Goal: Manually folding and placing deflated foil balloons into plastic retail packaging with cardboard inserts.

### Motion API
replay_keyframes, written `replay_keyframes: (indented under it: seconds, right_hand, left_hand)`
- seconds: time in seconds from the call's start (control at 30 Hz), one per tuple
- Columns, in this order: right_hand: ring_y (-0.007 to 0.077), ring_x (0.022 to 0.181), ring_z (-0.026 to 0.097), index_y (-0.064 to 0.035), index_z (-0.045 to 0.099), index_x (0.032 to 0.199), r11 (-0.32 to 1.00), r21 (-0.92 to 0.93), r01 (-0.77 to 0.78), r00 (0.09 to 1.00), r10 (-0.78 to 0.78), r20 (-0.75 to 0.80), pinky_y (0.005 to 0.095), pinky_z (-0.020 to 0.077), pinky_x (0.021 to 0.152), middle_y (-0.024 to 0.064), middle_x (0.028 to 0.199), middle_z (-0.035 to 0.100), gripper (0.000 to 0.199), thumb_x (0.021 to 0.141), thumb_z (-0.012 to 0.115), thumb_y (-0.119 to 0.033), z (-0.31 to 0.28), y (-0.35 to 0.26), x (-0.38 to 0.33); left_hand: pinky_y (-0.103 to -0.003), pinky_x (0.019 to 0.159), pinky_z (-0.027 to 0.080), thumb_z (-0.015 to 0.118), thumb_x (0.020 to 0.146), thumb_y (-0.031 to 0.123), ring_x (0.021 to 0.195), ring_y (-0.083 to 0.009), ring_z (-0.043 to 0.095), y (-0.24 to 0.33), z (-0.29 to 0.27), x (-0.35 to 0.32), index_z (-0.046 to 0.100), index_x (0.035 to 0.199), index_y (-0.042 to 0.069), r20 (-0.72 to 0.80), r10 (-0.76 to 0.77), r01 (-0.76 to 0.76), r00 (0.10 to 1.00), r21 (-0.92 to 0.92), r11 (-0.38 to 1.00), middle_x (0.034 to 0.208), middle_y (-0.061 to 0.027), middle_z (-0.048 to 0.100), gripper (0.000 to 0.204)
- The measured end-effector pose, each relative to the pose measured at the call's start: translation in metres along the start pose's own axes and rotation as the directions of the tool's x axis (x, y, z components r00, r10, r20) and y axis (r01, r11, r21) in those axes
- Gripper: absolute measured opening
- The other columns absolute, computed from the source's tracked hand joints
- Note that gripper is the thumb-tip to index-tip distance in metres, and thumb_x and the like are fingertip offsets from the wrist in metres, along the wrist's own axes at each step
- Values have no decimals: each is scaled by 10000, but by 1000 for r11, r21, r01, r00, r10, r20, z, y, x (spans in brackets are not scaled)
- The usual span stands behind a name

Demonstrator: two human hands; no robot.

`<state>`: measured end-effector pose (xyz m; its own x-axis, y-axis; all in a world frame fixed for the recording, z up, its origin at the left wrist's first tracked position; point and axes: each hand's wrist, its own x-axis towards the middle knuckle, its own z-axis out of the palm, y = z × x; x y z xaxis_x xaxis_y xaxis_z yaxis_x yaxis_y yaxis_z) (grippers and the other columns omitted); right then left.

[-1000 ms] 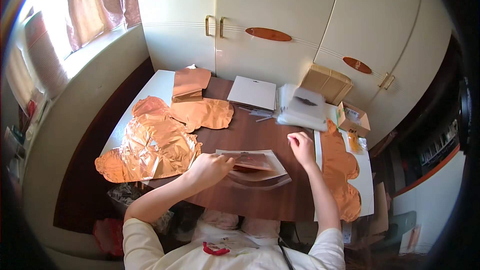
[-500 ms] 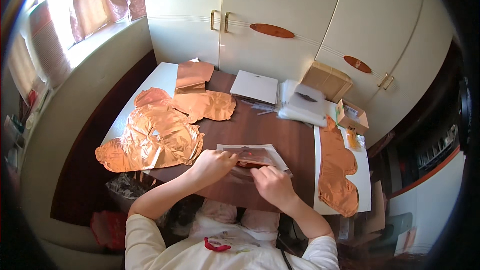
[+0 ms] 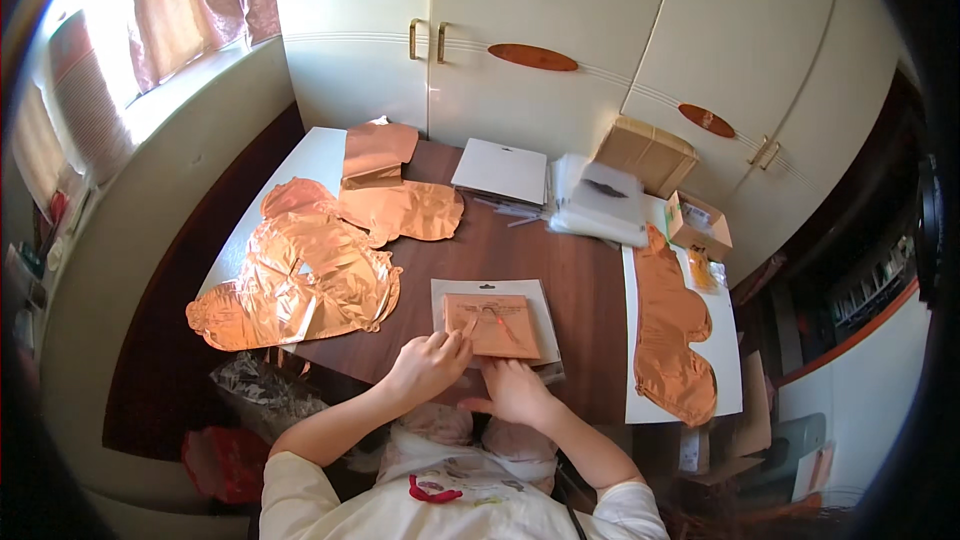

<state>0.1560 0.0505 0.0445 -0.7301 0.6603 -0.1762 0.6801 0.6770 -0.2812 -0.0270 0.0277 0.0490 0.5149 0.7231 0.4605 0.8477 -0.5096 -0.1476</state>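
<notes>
Brown table (image 3: 560, 270): one folded foil packet (image 3: 495, 324), two hands (image 3: 428, 368) (image 3: 512, 392) touching it.

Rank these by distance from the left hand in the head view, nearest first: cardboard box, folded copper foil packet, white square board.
1. Folded copper foil packet, touching the left hand.
2. White square board, mid-table toward the cabinets.
3. Cardboard box, far right, by the cabinet doors.

Daylight came from the window (image 3: 120, 70), blown out at upper left. Foil (image 3: 300, 280) glared; fisheye bent edges, dark vignette at rim.
</notes>
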Motion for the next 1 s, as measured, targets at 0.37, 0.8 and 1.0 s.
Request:
replay_keyframes:
  seconds: [0.37, 0.8, 1.0]
  right_hand:
    - [252, 979, 577, -92, 622, 1037, 975, 132, 182, 904, -113, -412, 363, 470, 856, 77, 1028, 614, 305, 765, 684, -217, 3, 45, -45]
    - [201, 985, 580, -158, 662, 996, 994, -27, 107, 818, -103, -566, 353, 471, 832, 1, 1070, 618, 252, 774, 675, -277, 23, 91, -12]
    - [265, 949, 589, -104, 656, 947, 987, 46, 153, 848, -107, -520, 373, 489, 811, 79, 1005, 627, 185, 821, 613, -233, -22, 134, 46]
  left_hand:
    - [-273, 588, 480, 649, 763, 261, 748, -150, 544, -8, 23, -19, 600, 897, 80, -91, -90, 66, 992, -232, 970, 876, -4, 588, 231]
    - [-510, 1069, 198, 500, 709, 735, 1315, -424, 251, -45, 71, -1, 303, 1356, -24, 270, -41, 98, 962, -201, 975, 1396, -259, 304, 1017]
    - [-519, 1061, 211, 450, 666, 799, 1308, -405, 274, -44, 68, 0, 329, 1350, -9, 286, -62, 110, 956, -153, 982, 1395, -234, 326, 1066]
